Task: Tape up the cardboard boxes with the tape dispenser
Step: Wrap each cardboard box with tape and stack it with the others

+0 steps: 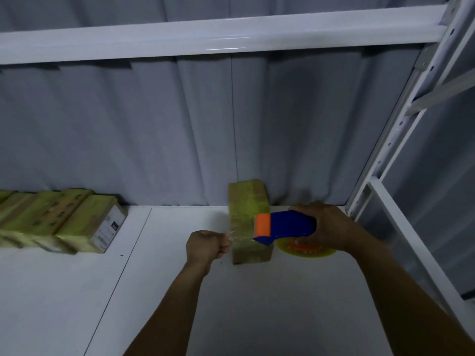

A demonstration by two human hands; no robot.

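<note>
Cardboard box (pixel 248 201) sits up at the back edge of the white shelf (pixel 257 304), toward the right rear corner, glossy with wrap across its middle. The right grip (pixel 326 227) is clamped round the blue handle of the tape dispenser (pixel 285 226). The orange blade end points left over the box top, and the yellowish tape roll (pixel 305 249) hangs just right of the box. The left grip (pixel 205 246) is closed, pinching the free end of the clear tape (pixel 241 233), which is stretched between the two hands by the box's left side. It's blurred there, so I can't tell whether the strip touches cardboard.

This looks like a band about to go across the box. The way to do it well is to hold that tension and press the pinched end onto the left wall first. Then draw the dispenser over the top, square to the long edges. Nothing pins the box, so a hard pull could skid it. Tilt the blade down to cut cleanly. Taped boxes (pixel 64 222) line the left edge, well apart.
</note>
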